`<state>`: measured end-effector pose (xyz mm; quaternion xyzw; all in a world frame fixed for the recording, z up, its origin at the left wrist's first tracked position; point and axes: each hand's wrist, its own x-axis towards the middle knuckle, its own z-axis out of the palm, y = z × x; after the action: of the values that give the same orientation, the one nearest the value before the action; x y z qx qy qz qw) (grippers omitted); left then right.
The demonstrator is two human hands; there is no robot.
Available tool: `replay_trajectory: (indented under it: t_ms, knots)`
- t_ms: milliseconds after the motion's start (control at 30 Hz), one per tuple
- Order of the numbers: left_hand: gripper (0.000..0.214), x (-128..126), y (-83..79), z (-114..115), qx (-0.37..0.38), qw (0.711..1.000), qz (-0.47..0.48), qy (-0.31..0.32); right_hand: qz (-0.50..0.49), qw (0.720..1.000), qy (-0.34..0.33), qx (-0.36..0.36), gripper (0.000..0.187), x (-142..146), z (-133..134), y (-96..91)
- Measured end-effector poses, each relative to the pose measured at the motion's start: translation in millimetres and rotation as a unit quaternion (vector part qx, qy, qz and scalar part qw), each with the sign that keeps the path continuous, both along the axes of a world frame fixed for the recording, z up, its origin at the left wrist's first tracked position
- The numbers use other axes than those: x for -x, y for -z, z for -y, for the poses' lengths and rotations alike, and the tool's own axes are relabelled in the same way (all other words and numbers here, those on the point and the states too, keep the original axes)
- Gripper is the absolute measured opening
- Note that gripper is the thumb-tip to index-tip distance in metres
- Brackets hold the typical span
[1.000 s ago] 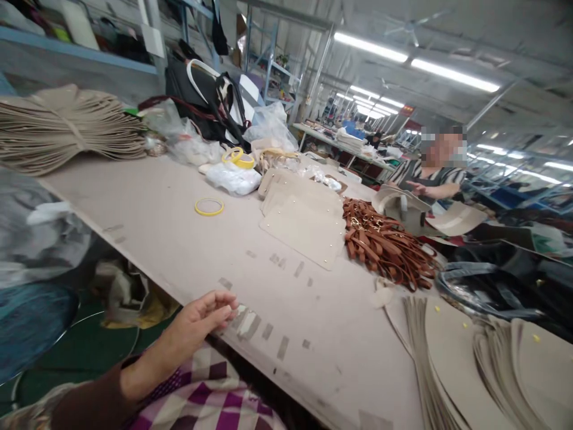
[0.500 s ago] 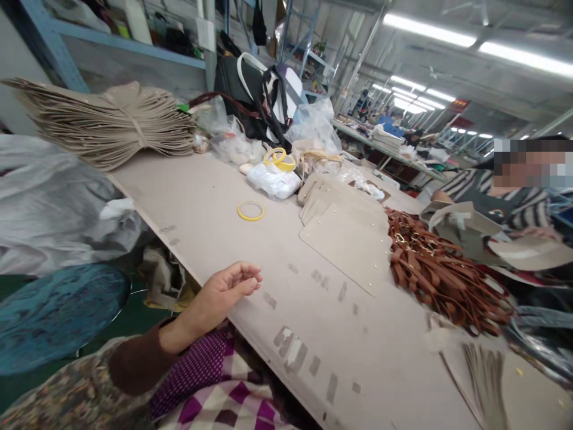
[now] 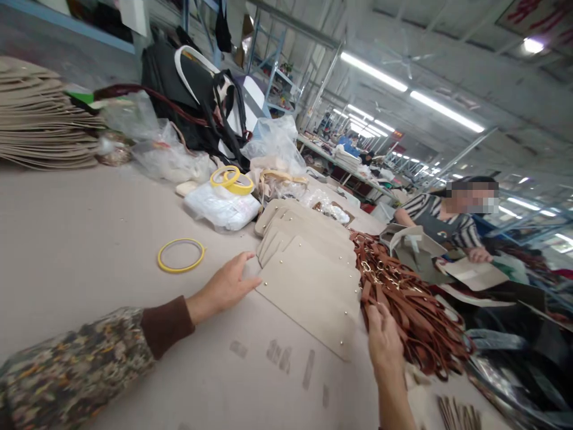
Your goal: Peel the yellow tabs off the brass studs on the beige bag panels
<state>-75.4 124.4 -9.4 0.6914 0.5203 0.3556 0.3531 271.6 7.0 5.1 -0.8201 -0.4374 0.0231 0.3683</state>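
A fanned stack of beige panels with small metal studs (image 3: pixel 308 286) lies on the table in front of me. At its left edge my left hand (image 3: pixel 228 280) is open, thumb and fingers apart, with nothing in it. My right hand (image 3: pixel 385 340) is at the other side, between the stack's right edge and a heap of brown straps with gold-coloured hooks (image 3: pixel 403 286). Its fingers are loosely bent over the near straps, apparently holding nothing; whether they touch the straps is unclear. To the left of the stack, a roll of yellow tape (image 3: pixel 181 255) lies flat.
Behind the stack, more yellow tape rolls (image 3: pixel 233 180) rest on a white plastic-wrapped bundle (image 3: pixel 221 206). A thick pile of beige pieces (image 3: pixel 45 119) stands at far left, near a black bag (image 3: pixel 179 101). Across the table a person in striped sleeves (image 3: pixel 447 221) handles beige pieces.
My left hand has moved forward to the stack's left edge. My right hand has come into view by the straps. The view has shifted closer to the stack.
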Motion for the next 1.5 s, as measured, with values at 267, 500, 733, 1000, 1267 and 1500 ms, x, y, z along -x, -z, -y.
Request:
replay_trajectory:
  t_ms: [267,500,733,1000,1267,1500]
  knots:
    - [0.074,-39.0,33.6,-22.6,-0.102,0.985,-0.133,-0.042,-0.059,0.997,0.012,0.039,0.092,1.4,-50.5,61.0]
    - [0.075,-28.5,39.5,-33.1,-0.134,0.981,-0.138,-0.031,-0.082,0.994,-0.068,-0.007,0.081,7.6,-61.9,53.2]
    - [0.076,-28.8,53.5,-33.1,-0.155,0.979,-0.118,-0.06,0.168,0.965,-0.201,-0.031,0.069,-2.3,-185.3,-16.8]
    - [0.085,-24.1,74.3,-29.2,-0.202,0.962,-0.154,-0.095,0.251,0.927,-0.276,0.024,0.05,37.8,-341.0,-31.3]
    - [0.086,-27.4,68.5,-30.6,-0.207,0.956,-0.161,-0.132,0.312,0.92,-0.227,0.07,0.043,50.5,-328.8,-17.6]
    - [0.096,-29.4,66.0,-31.1,-0.179,0.962,-0.171,-0.119,0.366,0.901,-0.204,0.11,0.05,65.1,-294.7,-40.5]
